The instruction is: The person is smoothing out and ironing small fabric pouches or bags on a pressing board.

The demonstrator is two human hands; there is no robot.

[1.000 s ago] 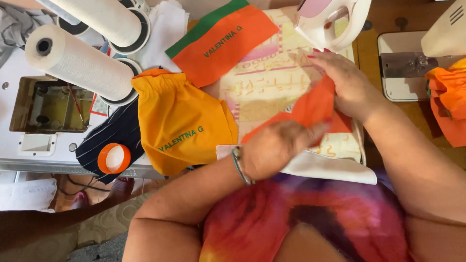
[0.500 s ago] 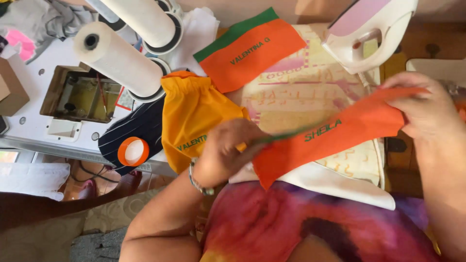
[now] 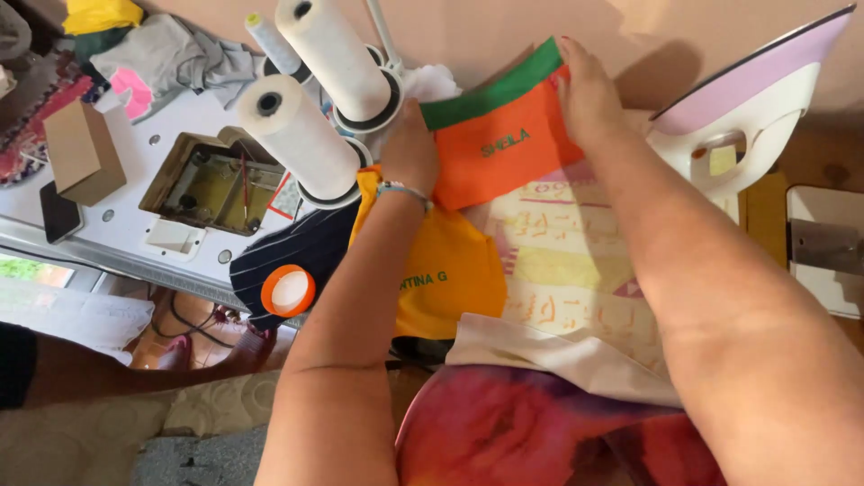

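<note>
Orange cloth piece (image 3: pixel 499 157) with a green band along its top edge and green lettering — it lies flat at the far end of the ironing pad (image 3: pixel 576 270), partly over the pad's pale patterned cover. Take that cloth as the landmark.

Your left hand (image 3: pixel 409 148) sits on the cloth's left edge, palm down; the fingers are hidden behind the hand, so I can't tell whether they pinch the edge or just press. Your right hand (image 3: pixel 585 85) lies on the cloth's upper right corner, fingers stretched out flat, pressing rather than gripping.

Just below-left of the cloth, under your left forearm: a yellow-orange garment (image 3: pixel 450 279) with green lettering, touching the cloth's lower edge. Further left of that, a dark striped garment (image 3: pixel 288 256) with an orange-rimmed tape roll (image 3: pixel 288 291) resting on it.

Right of the cloth — an iron (image 3: pixel 747 117), white body, lilac soleplate, stood on its heel at the pad's edge.

Upper left of the cloth: two big white thread cones (image 3: pixel 310 135) lying on their stands, the nearer one close beside your left hand. Beyond them, a white machine table (image 3: pixel 117 193) with an open recess, and a small cardboard box (image 3: pixel 76 153) on it.
</note>
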